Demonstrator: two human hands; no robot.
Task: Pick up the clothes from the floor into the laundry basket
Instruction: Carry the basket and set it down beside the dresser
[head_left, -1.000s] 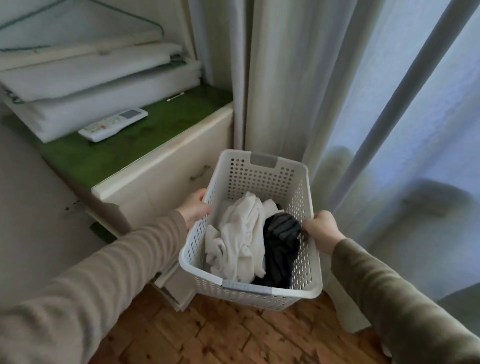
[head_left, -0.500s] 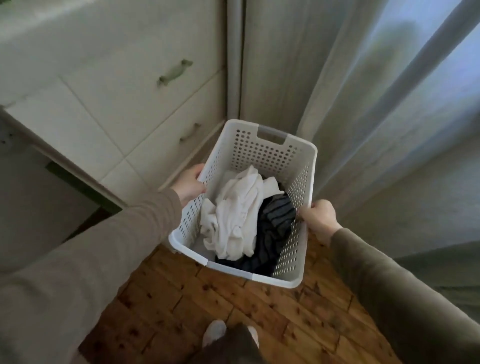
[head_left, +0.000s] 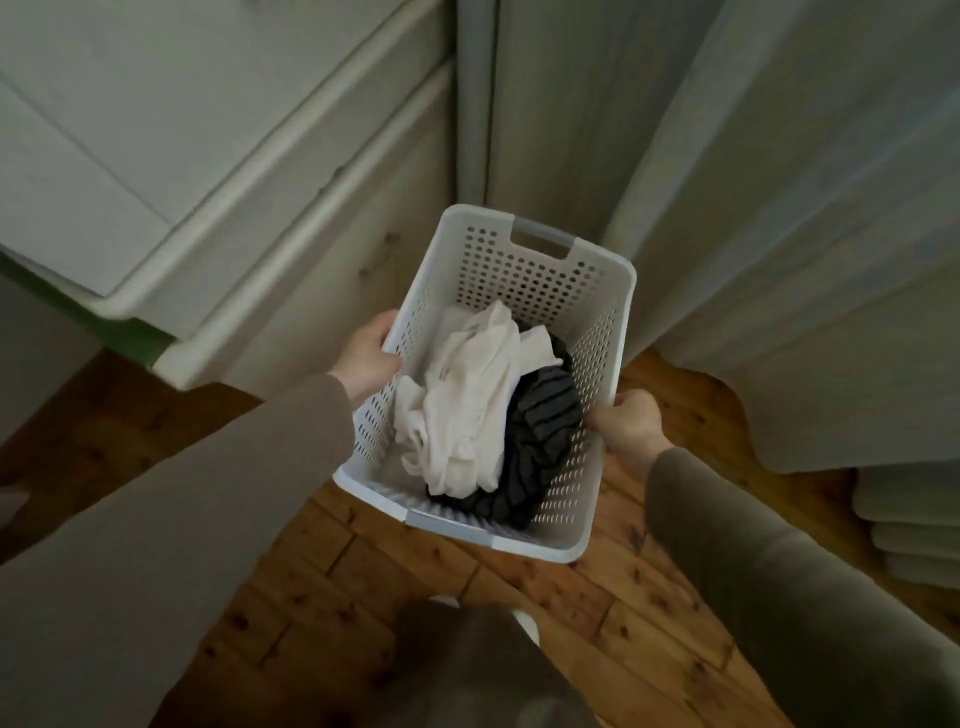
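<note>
Head view shows the left hand (head_left: 370, 357) and right hand (head_left: 627, 423) each clamped on a side rim of the white laundry basket (head_left: 537, 262), white garment (head_left: 470, 400) and dark striped top (head_left: 543, 441) inside; best kept level going down to the floorboards (head_left: 587, 613).

Corner by my dresser (head_left: 171, 156)

Pale drawers on my left, curtains (head_left: 779, 208) hanging ahead and right — worn wood floor (head_left: 597, 613) below, folded bedding (head_left: 909, 525) stacked far right.
</note>
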